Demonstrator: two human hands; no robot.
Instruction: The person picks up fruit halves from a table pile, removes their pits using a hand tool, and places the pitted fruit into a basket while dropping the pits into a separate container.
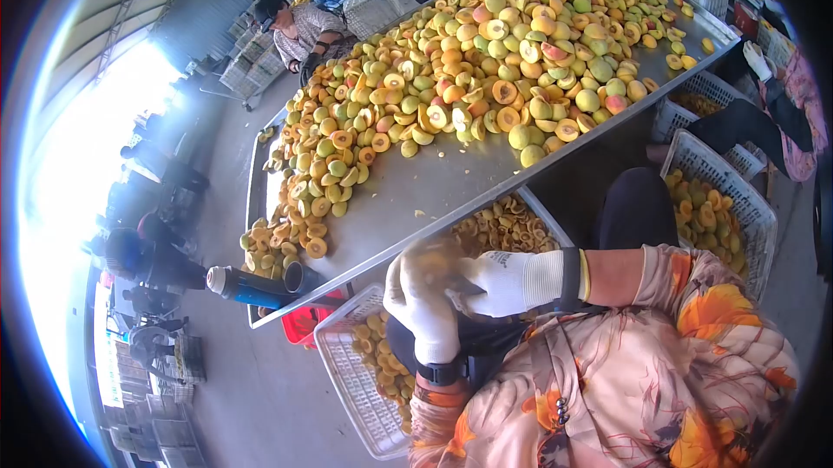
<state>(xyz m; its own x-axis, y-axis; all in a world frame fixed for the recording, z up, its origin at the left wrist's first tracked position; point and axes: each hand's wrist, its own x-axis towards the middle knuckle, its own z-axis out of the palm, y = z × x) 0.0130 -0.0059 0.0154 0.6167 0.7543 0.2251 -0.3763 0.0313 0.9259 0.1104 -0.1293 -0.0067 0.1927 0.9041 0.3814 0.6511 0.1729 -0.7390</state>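
Note:
My left hand (427, 307), in a white glove with a dark band at the wrist, is closed in front of my lap. My right hand (499, 284), also white-gloved, meets it, its fingers curled in against the left. Motion smears the fingertips, and I cannot make out what they hold. Just beyond them stands the metal table (408, 195), heaped with halved yellow peaches (512, 60). Under its near edge, partly behind my hands, a crate holds brownish fruit pieces (508, 225). A white crate (360, 412) with peach pieces stands by my left knee.
Another white crate (764, 242) of fruit stands on my right. A blue cylinder (247, 286) lies at the table's left corner, above a red container (302, 322). Co-workers sit across the table, one in a dark cap (271, 10), and one at the right (794, 112).

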